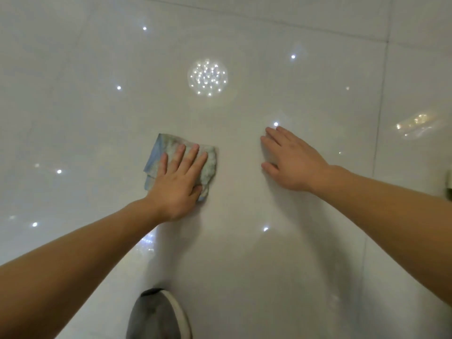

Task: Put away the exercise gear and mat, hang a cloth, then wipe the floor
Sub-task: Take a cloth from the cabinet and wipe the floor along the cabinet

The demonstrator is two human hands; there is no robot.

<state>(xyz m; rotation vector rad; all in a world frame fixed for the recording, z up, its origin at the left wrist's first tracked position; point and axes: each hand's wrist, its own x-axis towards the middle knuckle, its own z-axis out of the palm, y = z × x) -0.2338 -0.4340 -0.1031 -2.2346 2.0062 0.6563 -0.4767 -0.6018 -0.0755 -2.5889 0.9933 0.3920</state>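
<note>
A folded pale blue and white cloth (168, 145) lies flat on the glossy white tiled floor (244, 228). My left hand (178, 182) presses down on the cloth with straight, spread fingers; its palm covers the cloth's near half. To the right, my right hand (291, 160) rests flat on the bare tile with its fingers extended, a hand's width apart from the cloth.
A grey slipper with a white edge (159, 316) shows at the bottom, near me. Ceiling lights reflect in the tiles. Grout lines run along the far side and the right. A small dark object (448, 184) peeks in at the right edge.
</note>
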